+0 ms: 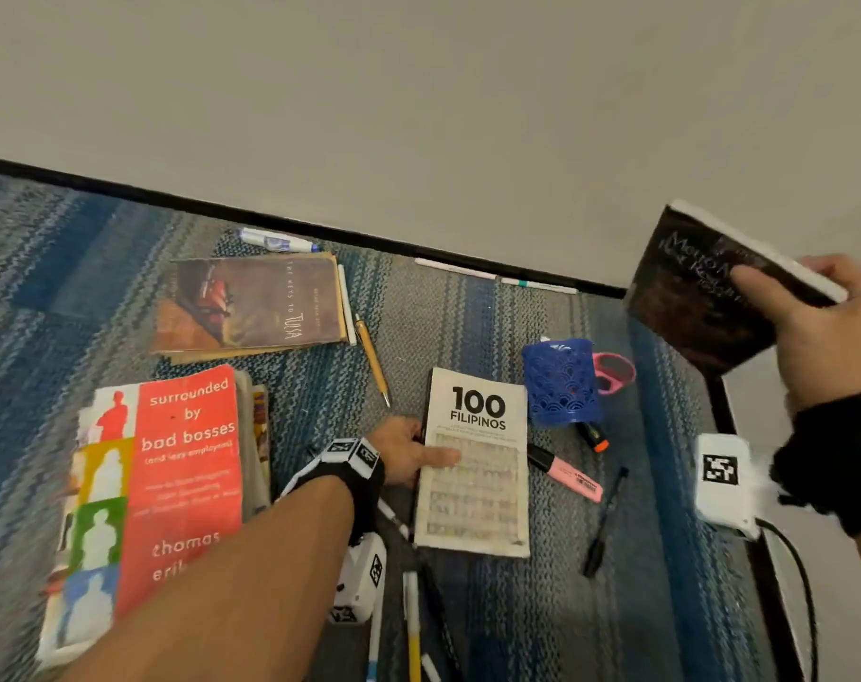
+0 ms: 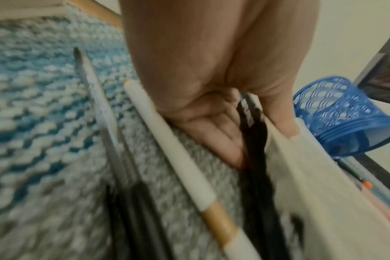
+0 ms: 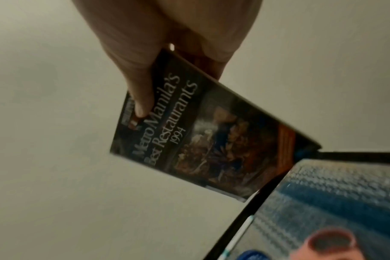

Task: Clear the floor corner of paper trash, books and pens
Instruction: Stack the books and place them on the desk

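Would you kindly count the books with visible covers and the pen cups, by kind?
Books: 4, namely Tulsa book, bad bosses book, 100 Filipinos book, Metro Manila book
Pen cups: 2, namely blue cup, pink cup
Total: 6

Blue lattice-patterned cup [image 1: 562, 381], blue-grey striped carpet [image 1: 448, 327]

A blue lattice pen cup [image 1: 561, 381] lies tipped on its side on the striped blue-grey carpet [image 1: 74, 268], a small pink cup [image 1: 614, 372] right behind it, near the black baseboard [image 1: 270, 221] and plain cream wall [image 1: 418, 91]
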The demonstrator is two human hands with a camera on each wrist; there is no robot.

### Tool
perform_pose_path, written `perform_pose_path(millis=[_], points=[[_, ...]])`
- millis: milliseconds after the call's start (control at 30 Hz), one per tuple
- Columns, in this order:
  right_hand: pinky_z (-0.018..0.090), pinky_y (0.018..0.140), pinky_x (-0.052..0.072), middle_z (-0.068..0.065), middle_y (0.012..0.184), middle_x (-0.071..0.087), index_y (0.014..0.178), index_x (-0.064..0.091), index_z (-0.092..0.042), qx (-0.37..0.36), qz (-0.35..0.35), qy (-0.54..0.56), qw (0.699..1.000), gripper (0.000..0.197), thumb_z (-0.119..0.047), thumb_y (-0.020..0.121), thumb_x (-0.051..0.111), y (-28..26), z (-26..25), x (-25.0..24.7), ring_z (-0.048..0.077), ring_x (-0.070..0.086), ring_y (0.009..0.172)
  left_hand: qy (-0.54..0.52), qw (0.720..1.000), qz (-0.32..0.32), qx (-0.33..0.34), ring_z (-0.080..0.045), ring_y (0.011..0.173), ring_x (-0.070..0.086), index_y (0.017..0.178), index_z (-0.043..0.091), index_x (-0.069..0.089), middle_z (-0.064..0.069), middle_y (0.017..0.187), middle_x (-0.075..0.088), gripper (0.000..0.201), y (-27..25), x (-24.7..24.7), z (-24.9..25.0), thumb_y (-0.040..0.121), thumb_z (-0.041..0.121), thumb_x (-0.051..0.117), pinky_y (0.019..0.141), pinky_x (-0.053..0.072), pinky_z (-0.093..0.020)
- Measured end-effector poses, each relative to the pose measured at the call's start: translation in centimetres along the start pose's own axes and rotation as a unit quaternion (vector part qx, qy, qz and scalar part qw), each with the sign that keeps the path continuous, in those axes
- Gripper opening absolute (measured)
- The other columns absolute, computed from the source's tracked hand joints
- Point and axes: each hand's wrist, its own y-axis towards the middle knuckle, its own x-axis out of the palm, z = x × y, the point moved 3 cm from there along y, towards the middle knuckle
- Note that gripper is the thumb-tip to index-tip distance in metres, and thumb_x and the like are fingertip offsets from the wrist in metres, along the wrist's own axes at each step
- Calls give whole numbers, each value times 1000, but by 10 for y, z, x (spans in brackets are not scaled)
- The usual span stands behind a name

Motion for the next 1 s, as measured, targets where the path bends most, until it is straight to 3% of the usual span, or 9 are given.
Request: perform_pose_path(millis=[133,333,433,467,567,700,800,900,1000], points=[[21,71,55,-17,72,71,79,65,-24,3,-27,135,990,17,-32,73,79,-41,-56,-13,4,65,73,45,998,7,34,-26,105,66,115,13,63,-10,119,68,32,-20,7,11,84,9,71,95,52,-44],[19,53,51,-8,70,72,95,70,-12,172,-154,184,955,17,-26,86,67,-102,-42,19,6,65,61,-62,976,102,182,-26,106,65,116,22,56,-5,117,67,25,-86,7,48,93,30,61,94,51,-52],[46,80,57,10,102,73,112,67,-8,258,-187,216,923,31,-28,88,65,-137,-33,48,29,68,97,-97,964,127,210,-13,117,58,129,27,54,8,129,60,55,-132,2,64,86,61,55,105,45,-43],[53,84,55,15,109,70,118,63,-6,283,-194,235,910,36,-28,90,63,-147,-35,57,33,66,103,-91,962,118,230,-12,115,60,128,26,55,8,127,63,57,-145,4,68,82,60,62,104,46,-41],[49,84,56,18,114,68,126,53,-3,302,-191,277,892,42,-21,90,63,-174,-52,78,32,66,104,-101,955,113,254,-19,102,69,118,22,60,1,111,72,53,-164,2,54,71,29,83,94,53,-46],[46,93,53,15,117,68,123,56,-5,278,-298,276,871,37,-10,87,62,-211,-67,86,29,66,106,-208,927,167,263,-29,95,71,112,6,64,-10,104,74,42,-184,-11,37,74,8,81,85,57,-46],[46,91,53,13,116,69,119,60,-8,277,-355,216,866,27,-15,94,54,-227,-66,84,28,66,104,-207,917,217,264,-28,92,72,106,7,68,-8,99,75,32,-192,-22,33,81,25,77,81,59,-41],[47,89,54,12,110,71,112,62,-14,249,-281,188,908,20,-20,97,51,-213,-61,79,28,68,101,-71,909,309,272,-15,90,71,104,20,66,4,97,74,49,-200,-41,37,78,62,64,84,57,-42],[27,72,59,10,103,69,116,59,-10,211,-184,196,940,21,-15,98,48,-196,-66,70,8,70,79,5,882,378,282,-12,86,69,100,25,60,7,97,72,42,-214,-54,42,81,63,60,79,57,-40]])
